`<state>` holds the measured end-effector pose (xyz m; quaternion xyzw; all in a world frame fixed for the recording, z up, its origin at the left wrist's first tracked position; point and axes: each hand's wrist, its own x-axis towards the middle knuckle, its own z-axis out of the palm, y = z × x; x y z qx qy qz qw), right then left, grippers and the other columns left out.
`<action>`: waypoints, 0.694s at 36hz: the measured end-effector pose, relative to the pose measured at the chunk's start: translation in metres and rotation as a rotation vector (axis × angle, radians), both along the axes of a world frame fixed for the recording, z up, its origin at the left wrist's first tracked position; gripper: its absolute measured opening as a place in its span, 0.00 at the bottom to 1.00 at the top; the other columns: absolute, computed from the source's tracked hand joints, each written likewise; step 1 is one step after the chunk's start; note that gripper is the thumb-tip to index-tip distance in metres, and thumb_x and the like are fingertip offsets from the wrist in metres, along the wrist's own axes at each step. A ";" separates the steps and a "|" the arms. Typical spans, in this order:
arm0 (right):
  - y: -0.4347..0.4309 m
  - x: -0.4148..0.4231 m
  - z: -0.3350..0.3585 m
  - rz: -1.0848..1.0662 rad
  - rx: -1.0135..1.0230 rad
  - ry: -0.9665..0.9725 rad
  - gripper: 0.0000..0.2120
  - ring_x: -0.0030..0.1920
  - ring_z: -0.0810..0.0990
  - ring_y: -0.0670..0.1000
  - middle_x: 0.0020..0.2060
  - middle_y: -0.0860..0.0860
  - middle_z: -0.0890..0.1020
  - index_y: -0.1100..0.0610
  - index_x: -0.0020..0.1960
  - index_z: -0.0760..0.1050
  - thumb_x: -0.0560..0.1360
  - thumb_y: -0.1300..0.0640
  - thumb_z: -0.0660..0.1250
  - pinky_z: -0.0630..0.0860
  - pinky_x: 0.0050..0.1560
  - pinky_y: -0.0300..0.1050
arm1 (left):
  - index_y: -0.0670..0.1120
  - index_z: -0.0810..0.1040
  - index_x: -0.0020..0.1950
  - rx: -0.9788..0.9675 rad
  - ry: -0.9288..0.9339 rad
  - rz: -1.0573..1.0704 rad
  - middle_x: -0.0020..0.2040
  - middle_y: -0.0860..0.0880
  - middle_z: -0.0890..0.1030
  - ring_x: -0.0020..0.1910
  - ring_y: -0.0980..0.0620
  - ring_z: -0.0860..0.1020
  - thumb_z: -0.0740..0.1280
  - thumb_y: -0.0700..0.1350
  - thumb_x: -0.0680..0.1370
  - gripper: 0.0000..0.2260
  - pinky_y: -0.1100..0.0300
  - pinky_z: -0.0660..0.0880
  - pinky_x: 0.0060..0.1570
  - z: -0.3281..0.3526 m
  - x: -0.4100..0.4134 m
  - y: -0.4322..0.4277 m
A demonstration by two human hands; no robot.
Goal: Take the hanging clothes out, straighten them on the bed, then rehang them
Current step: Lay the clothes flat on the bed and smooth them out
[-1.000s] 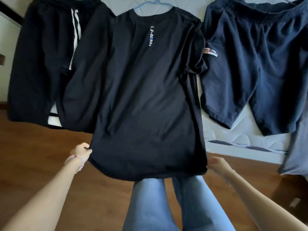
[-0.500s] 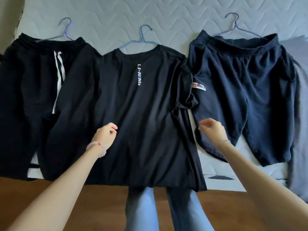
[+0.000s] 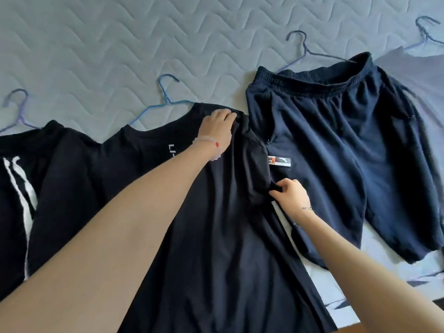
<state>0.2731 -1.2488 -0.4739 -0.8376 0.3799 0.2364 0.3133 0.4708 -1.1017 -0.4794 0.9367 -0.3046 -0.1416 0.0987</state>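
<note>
T-shirt (image 3: 216,224) lies on the bed (image 3: 120,44), still on its hanger (image 3: 165,102). The left hand (image 3: 217,127) presses flat on the right-side shoulder as an anchor. The right hand (image 3: 292,195) pinches the crumpled sleeve (image 3: 258,179), likely to pull it straight.

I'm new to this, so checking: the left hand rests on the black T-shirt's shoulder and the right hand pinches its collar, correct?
Not the collar. In the head view the left hand rests on the shoulder of the black T-shirt, and the right hand pinches its sleeve.
</note>
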 end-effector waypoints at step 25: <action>-0.079 0.062 0.023 -0.359 0.124 -0.657 0.17 0.47 0.78 0.48 0.43 0.44 0.79 0.49 0.46 0.74 0.75 0.72 0.62 0.76 0.52 0.48 | 0.38 0.70 0.57 0.067 -0.121 0.265 0.60 0.37 0.73 0.52 0.35 0.76 0.55 0.33 0.78 0.09 0.50 0.66 0.42 -0.020 0.092 -0.001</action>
